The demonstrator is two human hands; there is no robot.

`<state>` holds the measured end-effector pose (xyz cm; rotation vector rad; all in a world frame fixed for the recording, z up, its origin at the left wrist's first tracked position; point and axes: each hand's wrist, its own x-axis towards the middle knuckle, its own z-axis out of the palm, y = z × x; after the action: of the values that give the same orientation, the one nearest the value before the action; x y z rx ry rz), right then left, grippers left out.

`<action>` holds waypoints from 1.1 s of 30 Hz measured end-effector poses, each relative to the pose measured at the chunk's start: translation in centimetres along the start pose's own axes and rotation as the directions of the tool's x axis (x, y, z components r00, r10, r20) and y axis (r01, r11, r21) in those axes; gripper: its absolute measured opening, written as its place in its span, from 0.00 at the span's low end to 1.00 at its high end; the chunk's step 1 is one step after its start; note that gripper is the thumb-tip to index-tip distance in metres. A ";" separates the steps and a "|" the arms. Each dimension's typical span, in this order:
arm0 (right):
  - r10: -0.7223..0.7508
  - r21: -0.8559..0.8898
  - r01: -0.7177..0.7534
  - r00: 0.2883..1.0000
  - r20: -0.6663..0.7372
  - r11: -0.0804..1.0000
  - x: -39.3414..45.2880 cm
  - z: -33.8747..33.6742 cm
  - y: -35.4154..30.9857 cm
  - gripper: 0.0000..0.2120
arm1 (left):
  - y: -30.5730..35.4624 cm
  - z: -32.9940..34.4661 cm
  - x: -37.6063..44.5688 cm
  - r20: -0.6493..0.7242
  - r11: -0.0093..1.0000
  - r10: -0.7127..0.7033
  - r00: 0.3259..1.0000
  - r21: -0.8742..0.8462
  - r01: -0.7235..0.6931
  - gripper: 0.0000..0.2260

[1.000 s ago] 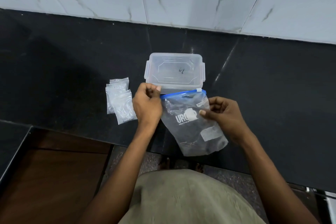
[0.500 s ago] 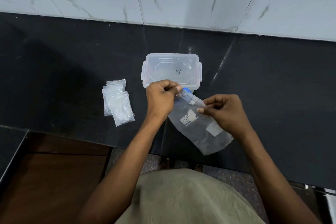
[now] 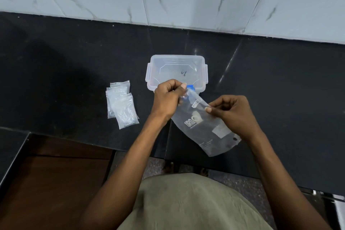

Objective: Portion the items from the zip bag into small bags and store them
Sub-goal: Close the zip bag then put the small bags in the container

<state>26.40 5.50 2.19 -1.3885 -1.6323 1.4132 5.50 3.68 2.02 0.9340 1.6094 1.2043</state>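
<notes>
Crinkly clear zip bag [image 3: 201, 127] with blue slider, center frame: left hand [image 3: 166, 99] pinches its top, right hand [image 3: 231, 112] pinches the edge. Small clear bags [image 3: 122, 106] lie mid-left on glossy black counter [image 3: 74, 65].

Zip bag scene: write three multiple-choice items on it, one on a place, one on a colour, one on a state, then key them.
1. Where does the pile of small bags lie?
A. inside the container
B. on the black counter, left of the container
C. on the floor

2. What colour is the zip bag's slider?
A. red
B. green
C. blue

3. How is the zip bag held?
A. by both hands
B. by one hand only
C. by neither, lying untouched

Key: 1 B, the pile sits on the counter apart from the clear container. 2 C, the slider at the top shows blue. 3 A, the left hand pinches the top by the slider and the right hand pinches the edge.
</notes>
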 end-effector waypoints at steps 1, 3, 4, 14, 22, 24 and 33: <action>0.005 -0.008 -0.005 1.000 0.012 1.000 0.0 0.0 0.0 0.02 | 0.0 0.1 -0.1 0.018 0.999 0.021 1.000 0.026 -0.022 0.11; 0.016 -0.013 -0.015 0.999 0.030 1.000 0.0 -0.1 0.3 0.02 | 0.0 0.3 -0.1 0.002 0.997 0.044 0.999 0.068 -0.044 0.10; 0.023 -0.010 -0.023 0.999 0.040 1.000 0.0 0.0 0.4 0.02 | 0.0 0.4 -0.2 -0.026 0.997 0.044 0.999 0.066 -0.042 0.10; 0.102 0.013 -0.105 0.988 0.118 0.994 -0.3 0.2 1.2 0.05 | 0.9 0.9 -0.8 0.059 0.946 -0.157 0.986 -0.279 0.167 0.14; 0.146 -0.084 -0.149 0.988 -0.043 0.985 0.0 -0.2 2.6 0.09 | -0.3 -0.4 -0.6 0.189 0.997 -0.063 0.980 0.045 0.055 0.03; 0.161 -0.093 -0.165 0.986 -0.050 0.982 0.0 -0.3 2.7 0.09 | -0.8 -0.3 -0.6 0.117 0.989 -0.079 0.990 0.137 0.063 0.05; -0.422 -0.410 0.358 0.903 -0.076 0.839 -0.4 0.7 -1.1 0.16 | -0.2 0.2 -1.1 0.167 0.991 0.020 0.986 0.128 -0.042 0.12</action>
<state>25.48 4.99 3.13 -1.2316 -2.0158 0.7444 6.00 2.62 2.01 1.1161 1.5599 1.0231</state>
